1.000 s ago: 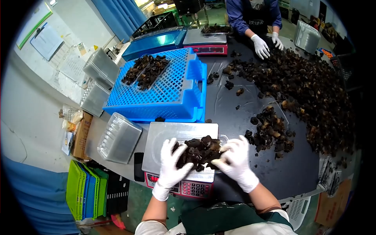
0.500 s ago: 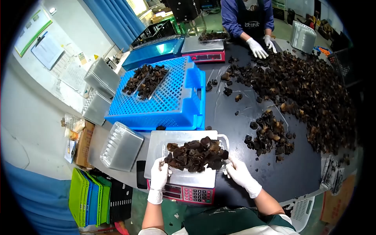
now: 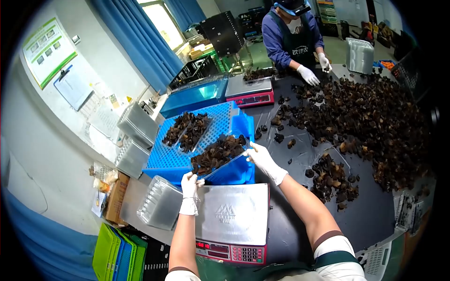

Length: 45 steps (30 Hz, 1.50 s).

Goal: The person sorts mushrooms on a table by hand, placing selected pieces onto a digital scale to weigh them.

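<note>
My left hand and my right hand, both in white gloves, grip opposite ends of a clear plastic tray. Dark wood ear mushrooms are heaped in it. The tray is over the near part of an upturned blue crate; whether it touches the crate I cannot tell. Farther back on the crate lie more mushrooms in clear trays. Below my hands is a digital scale with a bare metal plate and a lit red display.
A large mushroom pile covers the table's right side, with a smaller heap nearer. Stacked clear trays stand at left. Across the table, a gloved co-worker reaches to the pile beside a second scale.
My hands have carried the filled tray up off the scale and forward to the blue crate, leaving the scale plate bare. The co-worker's hand on the right has lifted from the pile. My view has tilted up.
</note>
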Motion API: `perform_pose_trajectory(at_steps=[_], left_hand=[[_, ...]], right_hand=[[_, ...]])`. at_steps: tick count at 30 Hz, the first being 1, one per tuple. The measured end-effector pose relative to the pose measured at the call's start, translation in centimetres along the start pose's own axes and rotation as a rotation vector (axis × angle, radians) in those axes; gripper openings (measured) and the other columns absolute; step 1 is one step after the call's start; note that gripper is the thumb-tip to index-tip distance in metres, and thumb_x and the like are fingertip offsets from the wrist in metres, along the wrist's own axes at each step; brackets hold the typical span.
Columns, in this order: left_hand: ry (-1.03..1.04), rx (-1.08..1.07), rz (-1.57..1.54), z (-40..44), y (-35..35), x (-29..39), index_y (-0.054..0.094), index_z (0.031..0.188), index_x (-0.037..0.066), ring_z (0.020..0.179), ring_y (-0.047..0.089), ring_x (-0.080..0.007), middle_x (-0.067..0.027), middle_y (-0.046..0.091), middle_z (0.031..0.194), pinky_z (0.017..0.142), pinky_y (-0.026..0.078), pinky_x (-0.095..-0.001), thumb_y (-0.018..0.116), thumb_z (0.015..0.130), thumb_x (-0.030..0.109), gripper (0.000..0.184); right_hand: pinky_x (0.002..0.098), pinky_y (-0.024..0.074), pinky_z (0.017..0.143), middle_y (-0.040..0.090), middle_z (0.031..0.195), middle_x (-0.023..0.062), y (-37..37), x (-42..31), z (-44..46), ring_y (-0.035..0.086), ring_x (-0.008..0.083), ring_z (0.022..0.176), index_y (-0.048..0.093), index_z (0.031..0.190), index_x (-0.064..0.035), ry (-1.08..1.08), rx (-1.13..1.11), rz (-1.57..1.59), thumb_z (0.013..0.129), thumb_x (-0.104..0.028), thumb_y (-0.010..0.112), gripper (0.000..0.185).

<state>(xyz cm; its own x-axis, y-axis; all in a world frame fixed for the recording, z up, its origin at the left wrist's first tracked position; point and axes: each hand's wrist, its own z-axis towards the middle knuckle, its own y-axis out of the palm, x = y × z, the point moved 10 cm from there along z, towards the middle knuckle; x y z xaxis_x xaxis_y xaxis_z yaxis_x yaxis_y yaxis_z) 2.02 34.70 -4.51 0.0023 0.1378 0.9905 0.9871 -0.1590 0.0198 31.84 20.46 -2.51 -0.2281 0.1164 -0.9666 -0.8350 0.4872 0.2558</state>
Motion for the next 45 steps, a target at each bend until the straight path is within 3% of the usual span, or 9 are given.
perform_pose_trajectory(at_steps=[8, 21, 25, 27, 30, 32, 38, 42, 45], left_hand=[[-0.163, 0.026, -0.306, 5.8, 3.4, -2.1, 0.049, 0.084, -0.006, 0.07, 0.066, -0.0359, -0.0192, 0.056, 0.083, 0.066, 0.063, -0.0445, 0.05, 0.089, -0.004, 0.005], [-0.117, 0.154, -0.446, 10.9, 3.4, -1.3, 0.04, 0.108, -0.017, 0.091, 0.061, -0.0436, -0.0264, 0.048, 0.109, 0.082, 0.059, -0.0518, 0.052, 0.091, 0.001, 0.028], [0.083, 0.106, -0.003, 3.9, 0.0, 5.1, 0.039, 0.131, 0.003, 0.093, 0.064, -0.0298, -0.016, 0.049, 0.125, 0.077, 0.057, -0.0418, 0.056, 0.094, 0.014, 0.042], [0.438, 0.119, 0.323, 2.5, -5.0, 7.5, 0.057, 0.111, 0.002, 0.078, 0.058, -0.015, -0.0067, 0.06, 0.098, 0.07, 0.049, -0.0267, 0.056, 0.096, 0.015, 0.02], [0.762, 0.281, 0.899, -2.3, -11.9, 9.4, 0.062, 0.097, -0.002, 0.087, 0.058, -0.0266, -0.0139, 0.059, 0.091, 0.081, 0.046, -0.036, 0.056, 0.094, 0.016, 0.019], [0.683, 0.316, 1.226, -4.1, -16.1, 7.7, 0.064, 0.103, 0.0, 0.092, 0.059, -0.0333, -0.0169, 0.059, 0.097, 0.082, 0.047, -0.0397, 0.057, 0.092, 0.015, 0.021], [0.482, 0.202, 0.967, -3.7, -23.7, 5.2, 0.068, 0.094, -0.003, 0.081, 0.063, -0.0207, -0.0088, 0.067, 0.081, 0.081, 0.049, -0.0323, 0.065, 0.084, 0.006, 0.014], [-0.129, 0.011, 0.601, 2.5, -28.9, 1.0, 0.067, 0.076, 0.005, 0.047, 0.045, -0.0061, 0.0045, 0.053, 0.056, 0.044, 0.035, -0.022, 0.067, 0.088, 0.013, 0.014], [-0.185, -0.039, 0.533, 2.1, -27.7, 1.0, 0.062, 0.073, 0.01, 0.041, 0.035, -0.0037, 0.0073, 0.047, 0.054, 0.038, 0.024, -0.0208, 0.065, 0.091, 0.017, 0.02]], right_hand=[[0.023, 0.0468, 0.07, 0.066, 0.094, 0.0057, -0.6, 0.0, -6.8, 0.056, 0.0082, 0.076, 0.058, 0.123, 0.0043, 0.104, -0.232, -0.084, 0.09, -0.011, 0.056, 0.036], [0.0229, 0.0483, 0.079, 0.068, 0.096, 0.0045, -10.6, 1.4, -16.8, 0.059, 0.0079, 0.082, 0.061, 0.12, 0.0034, 0.184, -0.057, -0.144, 0.092, -0.008, 0.055, 0.03], [0.0233, 0.0484, 0.08, 0.069, 0.096, 0.0058, -13.5, 2.7, -20.9, 0.06, 0.0089, 0.084, 0.061, 0.119, 0.0038, 0.252, 0.031, -0.142, 0.092, -0.007, 0.057, 0.029], [0.0233, 0.0483, 0.079, 0.069, 0.095, 0.0061, -15.5, 3.8, -23.2, 0.06, 0.009, 0.083, 0.062, 0.117, 0.0041, 0.214, 0.092, -0.134, 0.092, -0.006, 0.057, 0.028], [0.023, 0.0481, 0.079, 0.069, 0.094, 0.0067, -17.5, 6.6, -27.6, 0.06, 0.0091, 0.082, 0.063, 0.115, 0.0042, 0.245, 0.176, -0.097, 0.092, -0.005, 0.055, 0.026], [0.0223, 0.0477, 0.079, 0.069, 0.093, 0.0073, -17.6, 7.8, -30.5, 0.06, 0.0088, 0.082, 0.064, 0.113, 0.0042, 0.29, 0.219, -0.077, 0.092, -0.003, 0.053, 0.025], [0.0238, 0.0479, 0.083, 0.07, 0.096, 0.0077, -13.8, 9.9, -35.2, 0.061, 0.0096, 0.088, 0.064, 0.113, 0.0024, 0.44, 0.088, -0.145, 0.092, -0.009, 0.059, 0.025], [0.0262, 0.0478, 0.087, 0.07, 0.101, 0.0095, -12.6, 9.1, -35.5, 0.062, 0.0117, 0.093, 0.064, 0.115, 0.0021, 0.416, 0.026, -0.24, 0.092, -0.012, 0.059, 0.027], [0.0274, 0.0481, 0.088, 0.07, 0.103, 0.0106, -12.8, 10.1, -35.8, 0.063, 0.0125, 0.094, 0.063, 0.116, 0.0016, 0.363, 0.084, -0.171, 0.092, -0.012, 0.059, 0.028]])
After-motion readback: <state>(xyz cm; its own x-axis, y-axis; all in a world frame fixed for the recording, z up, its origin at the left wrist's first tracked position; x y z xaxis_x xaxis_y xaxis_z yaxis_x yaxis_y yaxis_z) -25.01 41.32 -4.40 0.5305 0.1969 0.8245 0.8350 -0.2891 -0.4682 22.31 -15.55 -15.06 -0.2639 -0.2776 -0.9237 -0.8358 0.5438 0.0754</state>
